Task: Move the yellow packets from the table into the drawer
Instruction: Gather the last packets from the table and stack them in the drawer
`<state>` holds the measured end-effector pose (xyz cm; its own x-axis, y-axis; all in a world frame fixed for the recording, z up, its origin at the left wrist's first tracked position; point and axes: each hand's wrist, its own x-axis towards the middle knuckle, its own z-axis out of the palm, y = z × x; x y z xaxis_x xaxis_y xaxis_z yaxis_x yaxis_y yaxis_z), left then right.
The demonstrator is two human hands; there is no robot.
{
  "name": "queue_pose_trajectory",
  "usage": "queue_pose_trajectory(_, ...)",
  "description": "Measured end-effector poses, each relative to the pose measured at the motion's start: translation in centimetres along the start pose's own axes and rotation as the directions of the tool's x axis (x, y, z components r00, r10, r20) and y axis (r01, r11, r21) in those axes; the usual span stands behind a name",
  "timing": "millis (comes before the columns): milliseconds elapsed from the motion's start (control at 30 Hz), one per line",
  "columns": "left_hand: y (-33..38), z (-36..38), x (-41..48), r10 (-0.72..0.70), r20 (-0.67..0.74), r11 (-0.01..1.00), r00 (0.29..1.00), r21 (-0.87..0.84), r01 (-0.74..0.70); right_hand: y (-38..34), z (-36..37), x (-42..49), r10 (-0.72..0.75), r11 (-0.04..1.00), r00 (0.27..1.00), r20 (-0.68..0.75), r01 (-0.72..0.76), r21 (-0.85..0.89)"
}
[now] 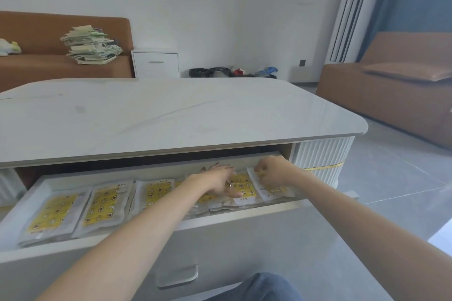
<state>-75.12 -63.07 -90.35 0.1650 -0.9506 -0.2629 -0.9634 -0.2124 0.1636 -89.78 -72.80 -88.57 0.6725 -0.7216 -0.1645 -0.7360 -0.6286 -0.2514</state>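
Observation:
The white drawer point(244, 216) under the table point(171, 115) stands pulled out, and several yellow packets point(104, 206) lie flat in a row inside it. Both my hands are in its right end. My left hand point(217, 182) lies flat with straight fingers on a yellow packet point(243, 187), thumb against its lower edge. My right hand point(271, 171) has its fingers curled on the top edge of the rightmost packet point(275, 189), which is tilted. The packets under my hands are partly hidden.
The drawer front has a metal handle point(177, 276) near my knee point(259, 287). An orange sofa point(44, 56) with a paper stack point(91, 45) and a small white cabinet point(155, 62) stand behind; another sofa point(391, 90) is at right. Grey floor lies on the right.

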Motion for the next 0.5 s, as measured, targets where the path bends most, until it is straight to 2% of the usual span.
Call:
queue_pose_trajectory(133, -0.6, -1.1, -3.3, -0.03, -0.135, 0.997, 0.99, -0.075, 0.02, -2.6, -1.0, -2.1, -0.08, 0.985, 0.994, -0.074, 0.09, 0.148)
queue_pose_trajectory(267, -1.8, -1.7, -8.1, -0.084, -0.296, 0.992, 0.951, -0.119, 0.051, -5.6, -0.7, -4.9, -0.092, 0.961, 0.976, -0.196, 0.139, 0.24)
queue_pose_trajectory(500, -5.2, -0.1, -16.0, -0.246, -0.58, 0.966, 0.777, -0.213, 0.147, -10.9, 2.3, -9.5, -0.133, 0.929, 0.933, -0.335, 0.236, 0.287)
